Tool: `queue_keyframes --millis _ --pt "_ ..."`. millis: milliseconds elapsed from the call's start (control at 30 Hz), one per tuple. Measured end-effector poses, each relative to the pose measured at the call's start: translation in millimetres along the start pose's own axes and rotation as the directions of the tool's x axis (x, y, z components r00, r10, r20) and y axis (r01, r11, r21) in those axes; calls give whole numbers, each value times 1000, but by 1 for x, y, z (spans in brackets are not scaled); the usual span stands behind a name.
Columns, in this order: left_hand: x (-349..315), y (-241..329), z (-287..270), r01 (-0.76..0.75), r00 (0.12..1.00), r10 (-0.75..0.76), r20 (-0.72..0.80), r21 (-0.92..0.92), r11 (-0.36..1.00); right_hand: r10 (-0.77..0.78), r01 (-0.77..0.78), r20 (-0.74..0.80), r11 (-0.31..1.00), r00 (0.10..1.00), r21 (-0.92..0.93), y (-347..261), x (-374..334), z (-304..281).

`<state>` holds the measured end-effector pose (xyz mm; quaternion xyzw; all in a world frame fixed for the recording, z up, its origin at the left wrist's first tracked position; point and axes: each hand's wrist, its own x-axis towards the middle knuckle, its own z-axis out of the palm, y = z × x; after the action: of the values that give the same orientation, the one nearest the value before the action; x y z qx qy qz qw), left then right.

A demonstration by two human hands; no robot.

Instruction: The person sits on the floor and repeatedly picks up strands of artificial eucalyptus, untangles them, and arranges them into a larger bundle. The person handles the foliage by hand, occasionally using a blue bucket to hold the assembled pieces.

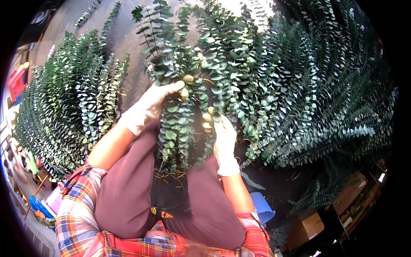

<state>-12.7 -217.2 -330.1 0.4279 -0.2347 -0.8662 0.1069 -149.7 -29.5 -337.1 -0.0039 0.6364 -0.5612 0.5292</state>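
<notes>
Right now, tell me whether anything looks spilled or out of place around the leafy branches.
Some litter stands out: thin yellowish scraps lie between the person's legs, and a small sprig lies beside the right forearm, apart from the big pile of branches. Nothing else looks clearly odd.

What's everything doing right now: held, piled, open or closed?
Left hand: gloved, closed around leafy stems
Right hand: gloved, fingers closed on a leafy stem
Left leafy pile: not held
Right leafy pile: spread out, overlapping
Legs: bent, apart
Blue container: partly hidden; can't tell
</notes>
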Motion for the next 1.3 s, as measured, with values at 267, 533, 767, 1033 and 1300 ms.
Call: queue_keyframes --millis 267,533,767,1033,1300 --pt "0 3 4 -10 997 8 -71 -34 999 -257 287 130 810 958 -511 -1 9 -3" --pt "-1 4 10 -14 993 16 -119 16 1000 -453 262 -261 801 852 -538 -73 62 -83" --pt "2 2 16 41 996 -35 -77 73 996 -225 123 -171 877 959 -464 -30 109 -105" --pt "0 5 12 70 996 -68 -60 36 997 -198 224 110 914 974 -337 -38 62 -74" --pt "6 -3 3 53 998 -51 -39 75 996 -258 197 81 874 963 445 -77 70 -110"
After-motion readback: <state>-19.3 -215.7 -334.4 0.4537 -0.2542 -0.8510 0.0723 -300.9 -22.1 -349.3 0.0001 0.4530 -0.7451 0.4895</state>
